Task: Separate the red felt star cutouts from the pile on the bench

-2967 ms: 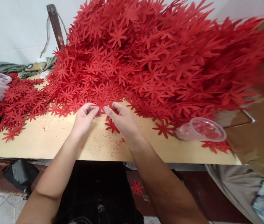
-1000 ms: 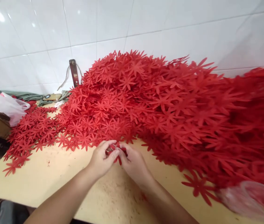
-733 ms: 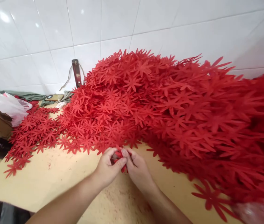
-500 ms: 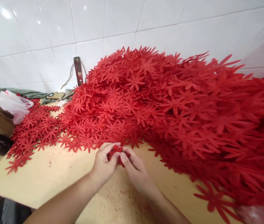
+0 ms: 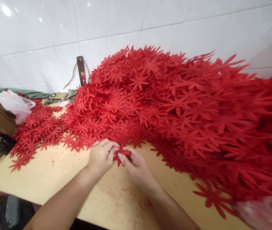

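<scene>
**Red cutout held at pile edge, ctr frame**

Cutout (image 5: 122, 154): red flower shape, pinched betw. both hands, lower ctr of frame, just above table (image 5: 54, 179), touching front edge of pile (image 5: 174, 105).
L hand (image 5: 101, 158): fingers curled, tips pressed on cutout.
R hand (image 5: 136, 166): thumb and forefinger pinched on cutout.
Pile: red cutouts, heaped ctr to right against tiled wall (image 5: 42, 32).
Bag (image 5: 16, 103): clear plastic, seen at left.
</scene>
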